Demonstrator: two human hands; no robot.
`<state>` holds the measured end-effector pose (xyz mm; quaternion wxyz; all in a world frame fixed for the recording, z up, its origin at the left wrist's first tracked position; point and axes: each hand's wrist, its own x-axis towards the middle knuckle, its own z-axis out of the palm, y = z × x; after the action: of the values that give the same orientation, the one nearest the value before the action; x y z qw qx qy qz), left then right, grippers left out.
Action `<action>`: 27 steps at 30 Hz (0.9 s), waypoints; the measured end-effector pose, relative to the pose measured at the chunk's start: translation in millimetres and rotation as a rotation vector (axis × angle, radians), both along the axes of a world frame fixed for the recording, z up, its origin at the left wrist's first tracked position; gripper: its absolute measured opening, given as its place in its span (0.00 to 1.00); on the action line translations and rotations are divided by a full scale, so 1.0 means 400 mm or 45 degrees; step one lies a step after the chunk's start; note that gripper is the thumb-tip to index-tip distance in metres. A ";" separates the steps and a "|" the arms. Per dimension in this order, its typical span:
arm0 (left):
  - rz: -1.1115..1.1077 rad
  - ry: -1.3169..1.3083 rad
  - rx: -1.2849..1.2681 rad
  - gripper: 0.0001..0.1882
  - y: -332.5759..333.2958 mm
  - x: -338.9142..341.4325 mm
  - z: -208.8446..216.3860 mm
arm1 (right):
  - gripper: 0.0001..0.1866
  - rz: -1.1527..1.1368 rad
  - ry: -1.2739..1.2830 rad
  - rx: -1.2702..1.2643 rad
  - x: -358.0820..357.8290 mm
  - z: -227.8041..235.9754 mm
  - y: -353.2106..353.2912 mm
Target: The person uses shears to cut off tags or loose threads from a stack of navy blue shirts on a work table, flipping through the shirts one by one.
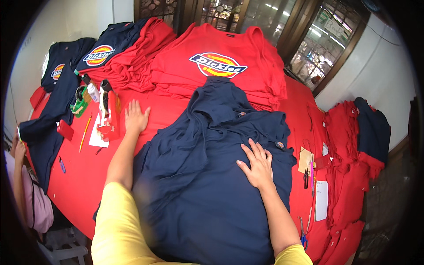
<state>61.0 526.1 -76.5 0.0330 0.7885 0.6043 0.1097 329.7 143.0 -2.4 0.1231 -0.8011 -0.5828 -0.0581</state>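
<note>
A pile of navy blue shirts (212, 185) lies in front of me, its upper part rumpled into folds. My right hand (257, 164) rests flat on the navy cloth with its fingers spread. My left hand (136, 118) is laid open on the red table covering (172, 110), left of the pile and just right of a red tape dispenser (110, 119). Neither hand holds anything. Beyond the navy pile, a stack of red shirts (260, 57) with a printed emblem touches its far end.
More red and navy shirts (150, 48) are stacked at the back left. A green tape dispenser (79, 102), white bottle (93, 92) and yellow pencil (85, 132) sit left. Blue-handled scissors (304, 236) and a notepad (321, 201) lie right. Another person's hand (18, 148) holds navy cloth at far left.
</note>
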 end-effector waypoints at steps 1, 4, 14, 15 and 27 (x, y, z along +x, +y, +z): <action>-0.044 0.030 0.008 0.42 -0.045 -0.023 -0.004 | 0.31 -0.009 0.023 0.002 0.006 -0.004 -0.006; -0.335 -0.005 0.058 0.41 -0.205 -0.166 -0.019 | 0.31 -0.011 0.038 0.023 0.017 -0.015 -0.013; -0.545 0.163 -0.226 0.36 -0.498 -0.675 -0.074 | 0.32 -0.019 0.047 -0.001 0.023 -0.013 -0.015; -0.528 0.100 -0.230 0.37 -0.542 -0.721 -0.068 | 0.32 -0.027 0.055 -0.015 0.023 -0.009 -0.018; 0.898 0.198 0.197 0.39 -1.038 -0.878 -0.098 | 0.32 -0.013 0.110 0.039 0.024 -0.021 -0.024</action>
<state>-290.2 110.9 -115.6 -0.1124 0.5380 0.8295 0.0994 339.2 133.6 -10.7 0.1602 -0.8038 -0.5720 -0.0330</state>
